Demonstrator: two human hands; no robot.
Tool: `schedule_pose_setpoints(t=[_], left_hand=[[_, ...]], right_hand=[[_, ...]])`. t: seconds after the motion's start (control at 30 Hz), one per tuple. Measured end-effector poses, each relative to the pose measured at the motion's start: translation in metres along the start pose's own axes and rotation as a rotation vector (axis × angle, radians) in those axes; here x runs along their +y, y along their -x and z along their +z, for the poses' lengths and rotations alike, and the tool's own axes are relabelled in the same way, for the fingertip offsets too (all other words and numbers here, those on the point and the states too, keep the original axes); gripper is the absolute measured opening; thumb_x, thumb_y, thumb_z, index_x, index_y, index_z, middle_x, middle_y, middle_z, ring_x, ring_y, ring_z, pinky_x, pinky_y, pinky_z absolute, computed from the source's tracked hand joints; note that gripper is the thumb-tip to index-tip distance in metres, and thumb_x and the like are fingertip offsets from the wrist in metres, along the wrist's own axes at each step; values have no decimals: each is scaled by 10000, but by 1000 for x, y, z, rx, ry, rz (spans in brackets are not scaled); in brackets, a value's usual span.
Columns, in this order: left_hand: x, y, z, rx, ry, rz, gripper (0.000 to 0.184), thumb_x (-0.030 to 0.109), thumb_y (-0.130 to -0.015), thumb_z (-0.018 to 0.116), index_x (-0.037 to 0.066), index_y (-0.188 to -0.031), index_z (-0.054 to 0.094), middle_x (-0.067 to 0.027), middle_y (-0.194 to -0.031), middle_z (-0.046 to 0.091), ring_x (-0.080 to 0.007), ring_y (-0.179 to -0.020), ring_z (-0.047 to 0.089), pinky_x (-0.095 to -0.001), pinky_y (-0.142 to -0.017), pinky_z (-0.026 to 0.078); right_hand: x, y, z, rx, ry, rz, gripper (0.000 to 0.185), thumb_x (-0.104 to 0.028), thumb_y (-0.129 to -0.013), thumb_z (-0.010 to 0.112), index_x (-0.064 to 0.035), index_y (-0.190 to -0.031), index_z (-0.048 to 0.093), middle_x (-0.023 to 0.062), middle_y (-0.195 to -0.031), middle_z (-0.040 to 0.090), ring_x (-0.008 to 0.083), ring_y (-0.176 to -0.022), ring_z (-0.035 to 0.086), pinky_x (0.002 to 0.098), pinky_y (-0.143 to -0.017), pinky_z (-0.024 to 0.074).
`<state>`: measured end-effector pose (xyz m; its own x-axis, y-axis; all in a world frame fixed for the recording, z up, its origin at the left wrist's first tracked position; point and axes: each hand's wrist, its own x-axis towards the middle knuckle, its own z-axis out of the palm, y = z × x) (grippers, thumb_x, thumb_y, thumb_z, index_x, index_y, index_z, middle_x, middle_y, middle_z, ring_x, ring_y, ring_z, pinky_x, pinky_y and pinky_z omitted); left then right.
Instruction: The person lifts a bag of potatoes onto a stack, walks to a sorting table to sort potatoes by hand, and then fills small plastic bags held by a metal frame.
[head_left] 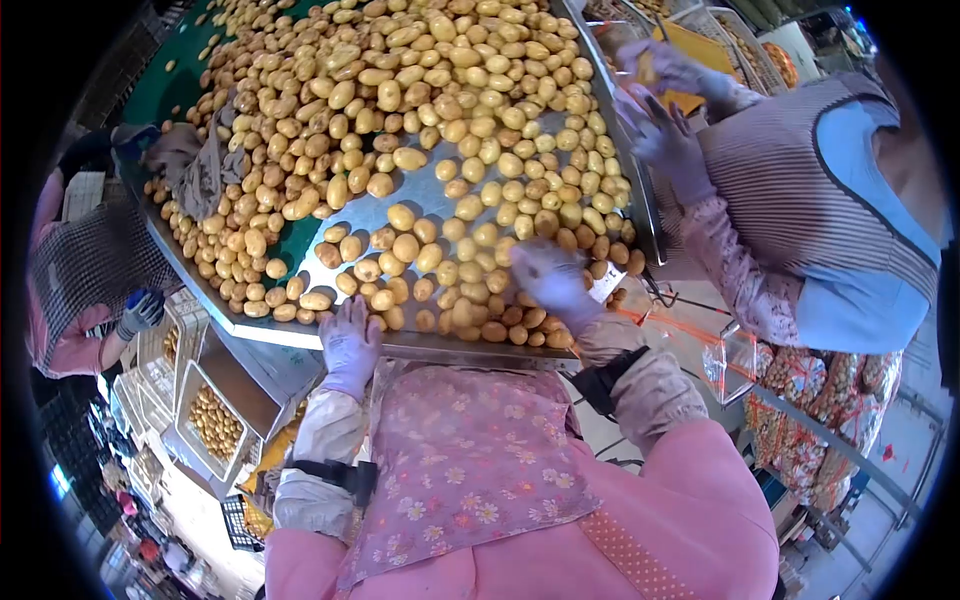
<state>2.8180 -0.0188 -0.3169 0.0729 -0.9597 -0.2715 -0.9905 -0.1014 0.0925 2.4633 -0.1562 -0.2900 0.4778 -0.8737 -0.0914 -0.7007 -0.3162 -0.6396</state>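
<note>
Many yellow potatoes (pixel 405 247) cover a metal sorting table (pixel 365 212). My left hand (pixel 350 340), in a pale lilac glove, rests at the near edge, its fingers stretched over the closest potatoes with nothing gripped. Farther right, my right hand (pixel 553 282), gloved alike, is over the potatoes near the table's right corner. Its fingers are smeared by motion, and whatever lies beneath the palm is hidden. A small white label (pixel 606 282) shows beside that hand.
A raised metal rim (pixel 450 350) borders the table. At right a co-worker (pixel 800 200) has gloved hands by the rim; another person (pixel 95 270) stands at left. A crate of potatoes (pixel 213 422) is at lower left, and filled net bags (pixel 825 400) are at lower right.
</note>
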Motion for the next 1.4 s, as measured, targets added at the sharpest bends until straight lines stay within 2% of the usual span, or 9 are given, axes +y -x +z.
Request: schedule_pose_setpoints(t=[0.13,0.23,0.47,0.73,0.83,1.2,1.27,1.3,1.4], left_hand=[[45,8,7,-56,-47,-3,612,400,-919,532,21,-1397,479,-204,-1330,561,-403,-1148,552,-535,-1045,376],[70,7,-30,-274,162,29,578,420,-917,545,54,-1362,505,-196,-1312,564,-383,-1167,551,-525,-1007,419],[38,-24,-41,45,627,231,296,222,-911,617,65,-1161,642,-170,-1081,670,-372,-974,644,-459,-845,514],[-14,-149,-63,517,210,-11,532,246,-869,646,138,-1381,550,-286,-1429,459,-471,-1268,467,-509,-1090,364],[49,-129,-38,230,292,69,615,383,-839,675,320,-1425,501,-285,-1589,173,-563,-1408,207,-597,-1169,177],[56,-16,-26,-130,284,466,491,292,-874,611,206,-1355,573,-194,-1504,369,-391,-1415,328,-525,-1188,223],[47,-16,-24,-171,289,381,461,268,-880,604,189,-1334,590,-200,-1466,436,-384,-1387,379,-514,-1181,248],[47,-18,-31,-161,286,375,462,255,-883,598,183,-1339,584,-209,-1444,468,-387,-1378,393,-517,-1176,258],[52,-15,-24,-126,269,351,472,260,-885,596,177,-1350,578,-207,-1453,458,-390,-1384,385,-523,-1177,255]], right_hand=[[-22,-23,44,136,286,-570,128,-181,-859,626,-129,-962,681,92,-1005,675,294,-905,647,400,-787,528],[-20,-63,36,-326,126,-242,262,-320,-857,648,-129,-1031,691,106,-1010,696,281,-935,669,403,-814,533],[12,-290,-21,605,115,-200,363,-389,-941,603,-110,-1166,658,126,-1261,610,297,-1085,620,478,-902,505],[-42,-126,29,-10,419,-161,626,-504,-821,683,-259,-1378,535,150,-1472,399,307,-1396,338,644,-1123,174],[-47,-47,40,19,373,60,671,-523,-837,654,-203,-1408,508,173,-1487,368,403,-1384,306,597,-1121,235],[-29,93,25,-205,325,-131,551,-346,-877,647,-227,-1400,523,164,-1427,495,396,-1324,439,542,-1077,357],[-15,62,28,-335,256,430,457,-257,-900,627,-180,-1346,566,148,-1322,587,353,-1188,565,480,-966,467],[-14,34,21,224,194,-40,361,-169,-893,625,-148,-1253,620,143,-1187,646,334,-1009,642,437,-843,525],[-41,-53,16,210,-15,-209,319,-141,-859,641,-112,-1176,637,123,-1132,632,328,-986,638,465,-815,524]])
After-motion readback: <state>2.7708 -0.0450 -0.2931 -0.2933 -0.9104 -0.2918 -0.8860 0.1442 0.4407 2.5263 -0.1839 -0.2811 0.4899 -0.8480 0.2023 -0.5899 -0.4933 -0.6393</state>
